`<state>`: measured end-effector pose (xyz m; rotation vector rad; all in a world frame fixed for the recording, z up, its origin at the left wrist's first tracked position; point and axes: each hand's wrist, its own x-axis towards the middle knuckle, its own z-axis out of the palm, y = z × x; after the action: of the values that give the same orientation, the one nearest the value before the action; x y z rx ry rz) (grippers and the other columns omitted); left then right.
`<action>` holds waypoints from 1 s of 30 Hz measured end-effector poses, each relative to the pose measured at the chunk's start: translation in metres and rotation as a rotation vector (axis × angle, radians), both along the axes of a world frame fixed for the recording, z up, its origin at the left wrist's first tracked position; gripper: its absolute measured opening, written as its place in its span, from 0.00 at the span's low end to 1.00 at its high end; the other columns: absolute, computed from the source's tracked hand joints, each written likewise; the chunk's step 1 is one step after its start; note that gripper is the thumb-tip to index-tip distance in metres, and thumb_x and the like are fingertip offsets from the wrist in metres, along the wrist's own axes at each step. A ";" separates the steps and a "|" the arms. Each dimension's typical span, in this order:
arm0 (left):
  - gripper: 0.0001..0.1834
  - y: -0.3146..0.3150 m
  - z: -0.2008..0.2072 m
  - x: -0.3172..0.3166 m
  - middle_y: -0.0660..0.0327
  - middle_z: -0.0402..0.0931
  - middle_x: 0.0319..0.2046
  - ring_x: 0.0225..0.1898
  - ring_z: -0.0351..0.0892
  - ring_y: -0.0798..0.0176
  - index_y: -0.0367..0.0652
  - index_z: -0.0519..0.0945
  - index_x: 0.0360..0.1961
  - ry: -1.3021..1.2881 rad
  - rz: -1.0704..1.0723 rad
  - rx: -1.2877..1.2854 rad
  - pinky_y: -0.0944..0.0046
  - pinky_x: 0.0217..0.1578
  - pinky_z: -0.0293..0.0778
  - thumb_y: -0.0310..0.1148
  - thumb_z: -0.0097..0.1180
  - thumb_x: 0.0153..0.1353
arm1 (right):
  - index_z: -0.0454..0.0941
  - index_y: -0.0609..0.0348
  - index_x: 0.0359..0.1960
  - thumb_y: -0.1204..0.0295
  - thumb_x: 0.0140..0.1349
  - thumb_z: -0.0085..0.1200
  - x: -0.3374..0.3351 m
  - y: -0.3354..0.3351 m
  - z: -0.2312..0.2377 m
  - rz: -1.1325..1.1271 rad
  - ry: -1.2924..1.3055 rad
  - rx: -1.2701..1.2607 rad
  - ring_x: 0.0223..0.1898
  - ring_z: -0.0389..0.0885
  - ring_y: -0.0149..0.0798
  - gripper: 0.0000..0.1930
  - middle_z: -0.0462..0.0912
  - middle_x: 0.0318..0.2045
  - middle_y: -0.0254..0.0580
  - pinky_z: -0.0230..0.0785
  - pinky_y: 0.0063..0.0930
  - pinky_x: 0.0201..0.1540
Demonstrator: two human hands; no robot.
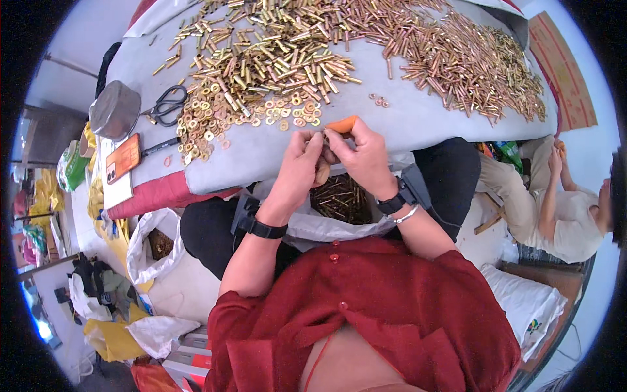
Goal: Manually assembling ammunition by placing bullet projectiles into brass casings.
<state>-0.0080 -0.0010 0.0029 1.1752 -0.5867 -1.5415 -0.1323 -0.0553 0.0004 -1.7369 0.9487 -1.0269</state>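
Note:
My left hand (304, 159) and my right hand (360, 155) meet at the table's near edge, with thumbs and fingertips pinched together. Whatever small piece they hold is hidden by the fingers. Something orange (342, 124), perhaps a finger cover, shows at my right index finger. Just beyond my hands lie flat brass-coloured washers (208, 124). Past those spreads a heap of short brass-coloured tubes (274, 62), and farther right a large pile of thin coppery metal rods (467, 65). Below my hands, an open white sack (313, 228) in my lap holds dark metal rods (341, 198).
On the grey-covered table (372, 124) are a few loose washers (379, 100), black-handled scissors (168, 106), a metal bowl (115, 110), a black pen (160, 146) and an orange phone (123, 159). Another white sack (153, 261) stands at left on the floor. Another person (568, 215) sits at right.

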 end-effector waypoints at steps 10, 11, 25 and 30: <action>0.11 -0.001 -0.002 -0.004 0.66 0.68 0.23 0.16 0.61 0.77 0.44 0.65 0.41 -0.056 -0.013 -0.018 0.76 0.13 0.54 0.40 0.40 0.67 | 0.75 0.58 0.38 0.71 0.51 0.57 -0.022 -0.012 -0.002 0.061 0.288 -0.740 0.33 0.75 0.48 0.12 0.78 0.33 0.43 0.68 0.37 0.34; 0.12 -0.001 -0.002 -0.003 0.65 0.69 0.24 0.15 0.61 0.76 0.44 0.65 0.41 -0.042 0.009 -0.017 0.76 0.13 0.54 0.41 0.40 0.67 | 0.75 0.58 0.38 0.71 0.51 0.57 -0.025 -0.021 -0.002 0.065 0.287 -0.741 0.33 0.75 0.48 0.12 0.78 0.33 0.43 0.68 0.37 0.34; 0.10 -0.005 -0.007 -0.004 0.61 0.73 0.25 0.13 0.60 0.76 0.44 0.62 0.40 -0.053 0.018 -0.004 0.75 0.11 0.52 0.39 0.39 0.67 | 0.79 0.58 0.35 0.79 0.53 0.50 -0.023 -0.053 -0.008 -0.076 0.344 -0.465 0.34 0.72 0.45 0.09 0.75 0.29 0.44 0.65 0.36 0.38; 0.10 -0.006 -0.006 -0.004 0.59 0.72 0.23 0.11 0.62 0.76 0.39 0.62 0.39 -0.104 0.019 -0.004 0.75 0.10 0.56 0.36 0.39 0.67 | 0.79 0.60 0.36 0.80 0.55 0.50 -0.007 -0.012 -0.002 0.060 0.082 -0.154 0.31 0.76 0.42 0.08 0.76 0.32 0.46 0.69 0.28 0.33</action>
<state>-0.0117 -0.0068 -0.0033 1.2601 -0.6453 -1.4694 -0.1388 -0.0676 -0.0020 -1.9363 0.8825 -1.0194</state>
